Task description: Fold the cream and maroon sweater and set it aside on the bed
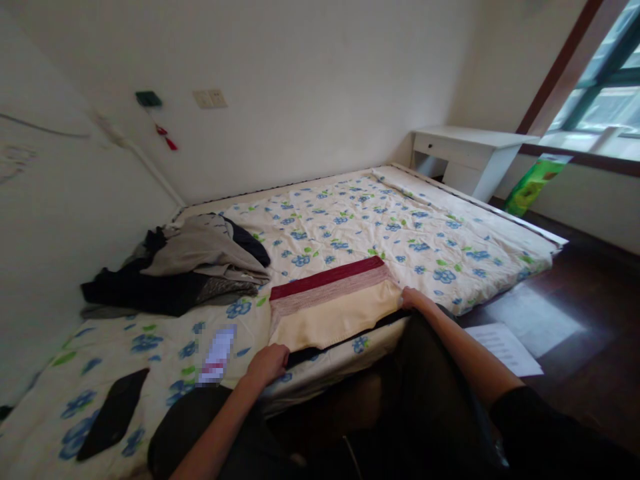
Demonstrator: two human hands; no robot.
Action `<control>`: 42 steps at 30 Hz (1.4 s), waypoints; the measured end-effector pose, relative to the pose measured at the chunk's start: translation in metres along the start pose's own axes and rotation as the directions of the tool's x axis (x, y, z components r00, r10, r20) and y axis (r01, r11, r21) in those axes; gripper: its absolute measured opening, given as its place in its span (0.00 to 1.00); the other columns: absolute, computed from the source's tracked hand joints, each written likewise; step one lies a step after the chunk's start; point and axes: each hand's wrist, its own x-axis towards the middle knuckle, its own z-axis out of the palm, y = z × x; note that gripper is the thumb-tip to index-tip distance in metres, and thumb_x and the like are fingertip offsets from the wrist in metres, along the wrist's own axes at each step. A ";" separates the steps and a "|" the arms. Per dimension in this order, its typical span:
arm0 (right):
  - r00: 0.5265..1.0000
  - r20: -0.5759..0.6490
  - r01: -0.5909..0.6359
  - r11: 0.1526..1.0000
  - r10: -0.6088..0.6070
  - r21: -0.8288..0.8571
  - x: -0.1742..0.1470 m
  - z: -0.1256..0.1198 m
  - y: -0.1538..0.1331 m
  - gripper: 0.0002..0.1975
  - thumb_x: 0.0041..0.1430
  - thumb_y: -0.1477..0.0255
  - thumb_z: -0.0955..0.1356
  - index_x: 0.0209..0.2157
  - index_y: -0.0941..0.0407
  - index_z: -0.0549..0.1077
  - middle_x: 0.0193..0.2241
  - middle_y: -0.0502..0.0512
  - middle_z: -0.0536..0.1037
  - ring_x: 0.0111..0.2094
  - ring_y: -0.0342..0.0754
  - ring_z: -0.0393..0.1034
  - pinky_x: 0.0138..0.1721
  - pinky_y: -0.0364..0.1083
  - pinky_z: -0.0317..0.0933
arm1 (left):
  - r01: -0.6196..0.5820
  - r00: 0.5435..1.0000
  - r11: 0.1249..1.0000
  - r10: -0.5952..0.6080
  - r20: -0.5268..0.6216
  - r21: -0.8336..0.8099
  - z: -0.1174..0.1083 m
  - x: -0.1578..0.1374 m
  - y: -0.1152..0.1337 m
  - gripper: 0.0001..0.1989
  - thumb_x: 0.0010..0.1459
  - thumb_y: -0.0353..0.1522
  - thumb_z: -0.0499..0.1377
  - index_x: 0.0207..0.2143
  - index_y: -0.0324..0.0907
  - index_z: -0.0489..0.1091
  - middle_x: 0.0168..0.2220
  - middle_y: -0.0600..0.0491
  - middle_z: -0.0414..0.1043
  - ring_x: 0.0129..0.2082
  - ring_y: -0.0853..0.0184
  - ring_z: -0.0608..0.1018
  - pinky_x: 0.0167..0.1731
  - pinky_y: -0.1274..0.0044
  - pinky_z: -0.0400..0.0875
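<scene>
Head view is looking down at a bed (350, 220) with a flowered sheet. The left hand (269, 365) and right hand (413, 298) are gripping the near corners of a folded cream cloth with red stripe (333, 303), fingers curled over its edge, the cloth lying flat at the mattress edge. A black flat object (114, 413) is lying nearer left; a blurred patch (217, 355) is hiding something. Farther left, a heap of dark clothes (185, 270) is lying by the wall. Beyond, a white desk (467, 150) is standing under the window.
</scene>
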 end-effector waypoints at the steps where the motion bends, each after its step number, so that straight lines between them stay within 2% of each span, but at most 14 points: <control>1: 1.000 0.001 0.000 1.000 0.000 -0.001 0.001 0.000 0.001 0.30 0.52 0.80 0.78 0.58 0.65 0.80 0.50 0.73 0.86 0.56 0.65 0.84 0.51 0.49 0.76 | 0.000 1.000 1.000 0.000 0.018 0.000 0.000 -0.001 -0.004 0.14 0.56 0.23 0.62 0.40 0.45 0.83 0.48 0.44 0.87 0.51 0.53 0.86 0.47 0.70 0.73; 5: 1.000 0.008 -0.006 1.000 0.006 0.007 0.003 0.002 0.006 0.25 0.52 0.80 0.77 0.54 0.62 0.82 0.50 0.72 0.87 0.57 0.67 0.83 0.51 0.51 0.76 | -0.037 0.998 0.998 0.039 0.049 -0.054 0.001 -0.001 -0.011 0.12 0.56 0.24 0.62 0.37 0.45 0.83 0.45 0.47 0.87 0.47 0.55 0.86 0.44 0.72 0.71; 8: 0.998 -0.045 -0.042 0.999 0.044 0.032 0.002 0.002 0.009 0.27 0.58 0.78 0.74 0.60 0.65 0.78 0.54 0.76 0.84 0.57 0.66 0.83 0.52 0.52 0.75 | -0.111 0.989 0.970 0.130 0.074 -0.214 -0.001 0.004 -0.012 0.06 0.61 0.33 0.63 0.33 0.45 0.82 0.36 0.50 0.85 0.41 0.58 0.85 0.41 0.73 0.70; 11: 0.978 -0.206 -0.022 0.998 0.033 0.055 -0.003 -0.001 0.008 0.28 0.62 0.78 0.72 0.63 0.65 0.75 0.58 0.78 0.80 0.59 0.65 0.80 0.55 0.52 0.70 | -0.158 0.986 0.948 0.135 -0.099 -0.276 -0.005 0.011 -0.009 0.09 0.65 0.38 0.61 0.37 0.45 0.80 0.36 0.51 0.83 0.39 0.60 0.83 0.42 0.74 0.69; 14: 0.945 -0.224 0.248 0.969 -0.239 0.014 -0.009 -0.002 -0.001 0.23 0.60 0.80 0.72 0.57 0.59 0.79 0.54 0.67 0.82 0.55 0.58 0.78 0.57 0.49 0.66 | -0.254 0.935 0.943 0.183 -0.303 -0.214 -0.004 0.019 0.004 0.11 0.66 0.35 0.62 0.48 0.45 0.79 0.46 0.48 0.82 0.47 0.58 0.82 0.48 0.72 0.71; 17: 0.821 -0.132 0.559 0.829 -0.556 -0.017 -0.013 0.003 -0.015 0.25 0.55 0.79 0.76 0.55 0.56 0.81 0.54 0.62 0.81 0.56 0.56 0.75 0.61 0.48 0.63 | -0.351 0.891 0.930 0.295 -0.345 -0.112 0.003 0.029 0.022 0.14 0.64 0.30 0.62 0.51 0.45 0.78 0.53 0.45 0.80 0.55 0.55 0.79 0.55 0.68 0.71; 19: 0.745 -0.099 0.658 0.751 -0.660 -0.055 -0.013 0.007 -0.023 0.32 0.50 0.77 0.80 0.59 0.55 0.81 0.59 0.62 0.79 0.58 0.59 0.73 0.63 0.50 0.62 | -0.359 0.889 0.931 0.319 -0.328 -0.068 0.009 0.035 0.030 0.13 0.63 0.28 0.62 0.50 0.44 0.79 0.54 0.44 0.80 0.56 0.53 0.78 0.58 0.66 0.70; 21: 0.724 -0.082 0.677 0.728 -0.685 -0.107 -0.012 0.009 -0.028 0.32 0.49 0.77 0.80 0.58 0.54 0.82 0.60 0.61 0.79 0.58 0.59 0.73 0.62 0.50 0.62 | -0.366 0.892 0.929 0.334 -0.305 -0.054 0.012 0.039 0.033 0.10 0.64 0.27 0.61 0.45 0.43 0.79 0.52 0.43 0.80 0.56 0.53 0.78 0.59 0.65 0.70; 25: 0.753 -0.041 0.644 0.748 -0.656 -0.161 -0.011 0.006 -0.031 0.15 0.56 0.79 0.74 0.45 0.54 0.86 0.46 0.57 0.86 0.51 0.54 0.76 0.53 0.45 0.63 | -0.430 0.874 0.900 0.396 -0.281 -0.067 0.007 0.039 0.024 0.11 0.68 0.27 0.57 0.40 0.44 0.80 0.46 0.45 0.81 0.51 0.56 0.80 0.55 0.68 0.71; 31: 0.791 0.046 0.612 0.788 -0.610 -0.070 -0.010 0.012 -0.029 0.12 0.55 0.76 0.74 0.40 0.55 0.88 0.39 0.55 0.88 0.41 0.52 0.79 0.43 0.44 0.65 | -0.395 0.895 0.914 0.360 -0.262 -0.094 0.011 0.034 0.019 0.12 0.63 0.27 0.58 0.40 0.44 0.83 0.45 0.45 0.83 0.49 0.55 0.82 0.53 0.68 0.72; 35: 0.786 0.119 0.587 0.792 -0.607 0.165 0.001 0.005 -0.021 0.09 0.58 0.70 0.75 0.39 0.56 0.87 0.39 0.54 0.89 0.41 0.51 0.80 0.46 0.43 0.69 | -0.352 0.935 0.875 0.315 -0.163 -0.332 0.017 0.041 0.013 0.15 0.60 0.29 0.58 0.43 0.44 0.85 0.46 0.47 0.86 0.49 0.57 0.85 0.53 0.70 0.74; 37: 0.871 -0.013 0.477 0.836 -0.492 0.271 0.010 -0.007 -0.011 0.10 0.64 0.67 0.73 0.42 0.56 0.87 0.42 0.55 0.89 0.44 0.51 0.81 0.47 0.43 0.70 | -0.305 0.951 0.844 0.248 -0.183 -0.441 0.012 0.045 -0.001 0.16 0.59 0.31 0.57 0.42 0.44 0.85 0.45 0.47 0.87 0.48 0.57 0.86 0.54 0.70 0.76; 39: 0.955 -0.184 0.283 0.897 -0.232 0.339 0.018 -0.018 0.002 0.11 0.67 0.65 0.73 0.45 0.55 0.85 0.44 0.58 0.88 0.46 0.51 0.82 0.48 0.44 0.72 | -0.236 0.946 0.830 0.077 -0.316 -0.505 0.003 0.049 -0.022 0.17 0.60 0.34 0.57 0.45 0.44 0.84 0.49 0.47 0.87 0.50 0.57 0.85 0.56 0.69 0.76; 42: 0.984 -0.143 -0.023 0.881 0.102 0.473 0.028 -0.028 0.017 0.16 0.68 0.60 0.75 0.49 0.58 0.83 0.42 0.62 0.87 0.42 0.52 0.82 0.45 0.46 0.74 | -0.013 0.835 0.782 -0.334 -0.437 -0.623 -0.007 0.054 -0.051 0.24 0.65 0.41 0.56 0.58 0.43 0.79 0.57 0.43 0.84 0.54 0.55 0.85 0.57 0.66 0.78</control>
